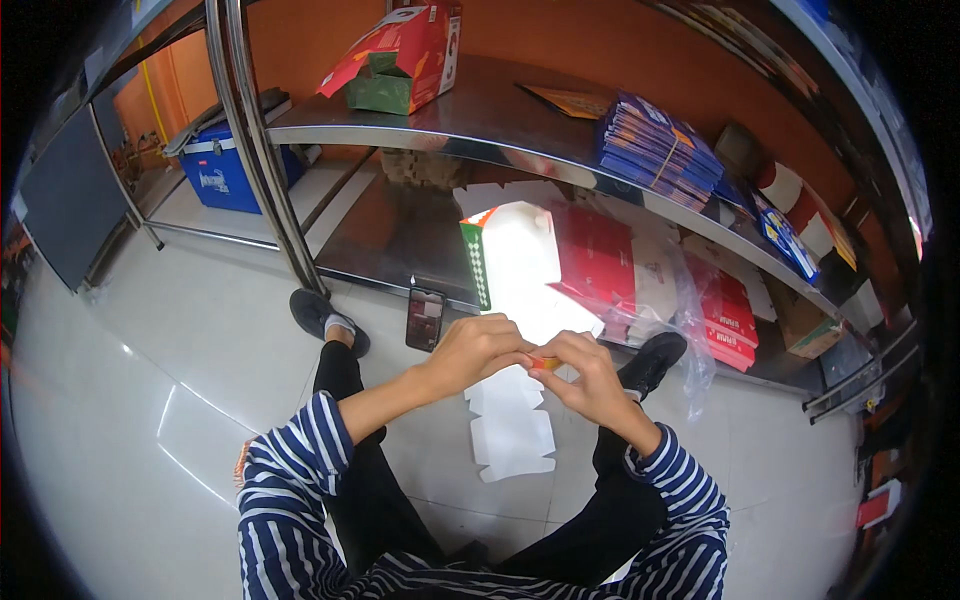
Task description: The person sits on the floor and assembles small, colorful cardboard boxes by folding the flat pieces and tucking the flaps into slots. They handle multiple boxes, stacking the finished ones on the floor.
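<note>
Between my knees is a partly folded cardboard box (515, 260), white inside with a green and red patterned outer side. My left hand (475, 355) and my right hand (588, 378) meet over its near part. Their fingertips pinch a small orange-red piece of card (544, 362); it looks like part of the box, but my fingers hide most of it. Below my hands a white notched strip of card (512, 430) reaches toward me over the floor. Whether it joins the box is hidden behind my hands.
Flat red cartons (600, 260) and clear plastic wrap (690, 330) lie on the low shelf. A phone (425, 320) leans at its edge. On the upper shelf stand a red and green box (410, 65) and a banded blue stack (660, 150). A blue cooler (225, 170) is left.
</note>
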The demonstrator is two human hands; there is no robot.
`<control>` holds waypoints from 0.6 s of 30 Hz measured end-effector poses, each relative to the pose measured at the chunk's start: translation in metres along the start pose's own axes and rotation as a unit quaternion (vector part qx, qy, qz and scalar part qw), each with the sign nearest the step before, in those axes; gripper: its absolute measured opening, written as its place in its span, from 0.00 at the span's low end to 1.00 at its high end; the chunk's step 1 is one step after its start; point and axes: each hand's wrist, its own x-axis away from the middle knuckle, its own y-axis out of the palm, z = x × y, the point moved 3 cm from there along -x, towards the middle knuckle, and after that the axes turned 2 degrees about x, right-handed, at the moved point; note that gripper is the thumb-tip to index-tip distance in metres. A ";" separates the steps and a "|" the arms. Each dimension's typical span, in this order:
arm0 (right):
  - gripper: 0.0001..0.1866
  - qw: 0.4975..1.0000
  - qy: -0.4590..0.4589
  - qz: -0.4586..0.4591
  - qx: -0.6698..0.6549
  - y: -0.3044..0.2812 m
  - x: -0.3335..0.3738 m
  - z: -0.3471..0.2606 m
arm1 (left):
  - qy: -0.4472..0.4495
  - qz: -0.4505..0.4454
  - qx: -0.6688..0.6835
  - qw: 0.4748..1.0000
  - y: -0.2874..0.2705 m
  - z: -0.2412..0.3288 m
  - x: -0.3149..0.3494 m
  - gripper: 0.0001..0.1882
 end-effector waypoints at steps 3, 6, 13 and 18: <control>0.09 0.989 0.040 0.138 -0.026 -0.013 0.001 0.009 | -0.029 -0.056 0.087 0.994 -0.003 -0.008 0.003 0.09; 0.21 0.931 0.224 0.250 -0.142 -0.029 0.003 0.049 | -0.009 -0.112 0.201 0.973 -0.010 -0.007 0.008 0.08; 0.22 0.715 0.313 0.049 -0.623 0.013 0.015 0.092 | 0.065 -0.239 0.256 0.934 0.011 0.026 0.014 0.04; 0.17 0.703 0.280 0.047 -0.652 0.015 0.015 0.091 | 0.054 -0.303 0.203 0.930 0.020 0.020 0.015 0.07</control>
